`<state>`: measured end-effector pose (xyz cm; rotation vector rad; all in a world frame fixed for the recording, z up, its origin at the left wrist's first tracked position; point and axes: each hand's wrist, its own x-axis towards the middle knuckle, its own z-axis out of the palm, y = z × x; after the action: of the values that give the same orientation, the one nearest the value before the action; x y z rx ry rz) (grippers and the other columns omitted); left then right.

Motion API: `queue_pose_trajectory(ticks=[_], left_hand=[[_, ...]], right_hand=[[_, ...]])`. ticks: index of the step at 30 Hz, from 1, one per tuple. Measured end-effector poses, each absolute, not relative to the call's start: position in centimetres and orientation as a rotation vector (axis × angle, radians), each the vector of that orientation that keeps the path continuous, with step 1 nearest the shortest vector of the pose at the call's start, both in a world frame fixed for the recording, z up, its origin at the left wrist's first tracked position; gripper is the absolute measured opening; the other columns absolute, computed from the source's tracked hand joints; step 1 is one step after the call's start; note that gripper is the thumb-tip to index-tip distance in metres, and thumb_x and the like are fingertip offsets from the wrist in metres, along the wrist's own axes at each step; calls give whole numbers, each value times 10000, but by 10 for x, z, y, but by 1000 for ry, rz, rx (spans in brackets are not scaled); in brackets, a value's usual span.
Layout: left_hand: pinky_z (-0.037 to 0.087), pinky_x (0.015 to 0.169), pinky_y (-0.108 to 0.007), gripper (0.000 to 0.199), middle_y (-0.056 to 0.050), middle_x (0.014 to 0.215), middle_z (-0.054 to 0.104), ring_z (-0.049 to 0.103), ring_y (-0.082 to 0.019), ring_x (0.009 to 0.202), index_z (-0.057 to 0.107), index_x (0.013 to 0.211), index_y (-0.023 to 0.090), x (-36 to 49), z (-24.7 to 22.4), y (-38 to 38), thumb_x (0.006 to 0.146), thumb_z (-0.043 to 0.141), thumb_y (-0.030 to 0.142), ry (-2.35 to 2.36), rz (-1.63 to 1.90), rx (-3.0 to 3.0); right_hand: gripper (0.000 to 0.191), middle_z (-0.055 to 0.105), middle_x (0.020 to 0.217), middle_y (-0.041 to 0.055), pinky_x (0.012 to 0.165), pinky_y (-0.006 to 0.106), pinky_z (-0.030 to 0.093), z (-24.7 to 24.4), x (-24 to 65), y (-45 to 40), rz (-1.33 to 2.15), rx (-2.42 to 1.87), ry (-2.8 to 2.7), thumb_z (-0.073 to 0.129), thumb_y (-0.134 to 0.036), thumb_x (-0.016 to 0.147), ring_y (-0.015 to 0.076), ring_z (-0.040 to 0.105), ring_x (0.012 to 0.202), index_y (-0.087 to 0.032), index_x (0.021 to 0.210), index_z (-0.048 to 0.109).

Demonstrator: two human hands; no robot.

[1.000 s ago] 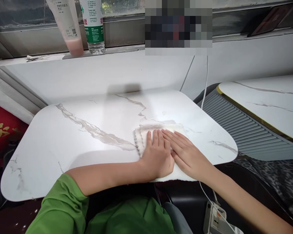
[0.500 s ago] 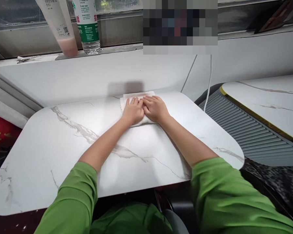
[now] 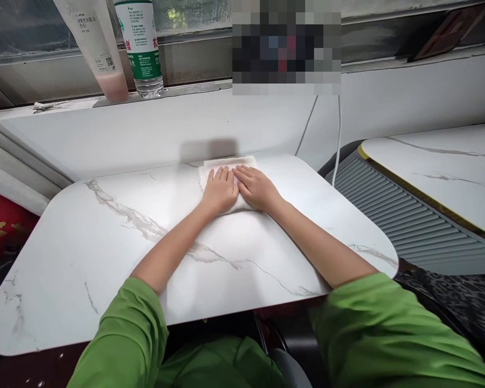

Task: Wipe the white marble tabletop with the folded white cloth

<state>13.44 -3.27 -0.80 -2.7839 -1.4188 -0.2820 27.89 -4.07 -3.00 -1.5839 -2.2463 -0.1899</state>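
Left grip [image 3: 221, 189], right grip [image 3: 258, 188], unclenched, flat on white cloth [image 3: 231, 161], bottle label [image 3: 140, 46] reading 农, 水

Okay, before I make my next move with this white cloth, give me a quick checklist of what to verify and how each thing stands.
1. Left hand on the cloth: ok, resting flat on it.
2. Right hand on the cloth: ok, also flat, beside the left.
3. Room to push the cloth farther toward the wall: not ok, it lies close to the far edge of the marbled table.
4. Bottle and tube out of the way: ok, both stand on the window ledge.
5. White cord away from the hands: ok, it hangs apart, to their right.
6. Cloth's underside clean: cannot tell, hidden.
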Motion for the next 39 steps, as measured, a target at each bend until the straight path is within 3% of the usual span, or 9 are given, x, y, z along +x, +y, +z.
queue_pose_trajectory(ticks=[4,11,14,16,22,27,32,39], left_hand=[[153,1141,-505,533,-206,1477,320,253,-302,1392,336,1409,-3,166,-6,-86,948,303,263,-1385,-245,-2826],[170,1127,-585,575,-232,1476,307,205,-370,1396,348,1402,-21,245,2,-182,931,322,309,-1241,-192,-2973],[144,1138,-581,550,-213,1471,330,172,-365,1407,416,1362,3,258,5,-199,918,318,311,-1095,-180,-3035],[124,1138,-584,529,-200,1470,339,175,-362,1406,447,1337,22,259,5,-201,911,313,306,-1028,-182,-3057],[150,1110,-604,525,-233,1459,338,233,-386,1383,435,1326,14,260,1,-180,911,327,317,-1020,-241,-3037],[156,1117,-572,549,-253,1460,323,239,-376,1382,372,1365,-11,269,-2,-141,916,330,301,-1144,-267,-2982],[144,1126,-546,541,-247,1463,323,245,-337,1388,355,1379,-3,270,-6,-82,903,339,253,-1277,-296,-2929],[126,1145,-494,508,-176,1469,345,247,-269,1395,358,1376,39,267,-11,-5,909,298,232,-1381,-306,-2917]], right_hand=[[497,465,1413,136,1098,481,329,-29,317,-98,-144,-1521,-2308,295,-233,911,240,375,1343,-110,1367,451],[554,354,1493,10,1137,491,293,-25,406,-210,49,-1566,-2265,319,-265,933,221,322,1367,-368,1472,240],[572,352,1486,-64,1133,481,310,-29,422,-235,95,-1633,-2155,326,-271,926,223,357,1343,-492,1441,214],[598,375,1470,-72,1117,497,333,-31,422,-240,40,-1694,-2108,321,-245,912,232,382,1325,-514,1434,205],[616,466,1418,10,1076,525,365,-30,414,-215,-79,-1689,-2114,318,-192,865,248,429,1300,-393,1446,303],[535,511,1383,79,1094,483,333,-22,414,-165,-11,-1721,-2118,306,-201,848,235,426,1309,-237,1352,481],[509,523,1364,129,1092,463,322,-19,405,-98,15,-1703,-2127,311,-196,821,237,433,1304,-133,1267,548],[507,552,1346,57,1064,486,356,-28,402,-15,-19,-1659,-2098,360,-167,789,244,464,1275,-193,1258,550]])
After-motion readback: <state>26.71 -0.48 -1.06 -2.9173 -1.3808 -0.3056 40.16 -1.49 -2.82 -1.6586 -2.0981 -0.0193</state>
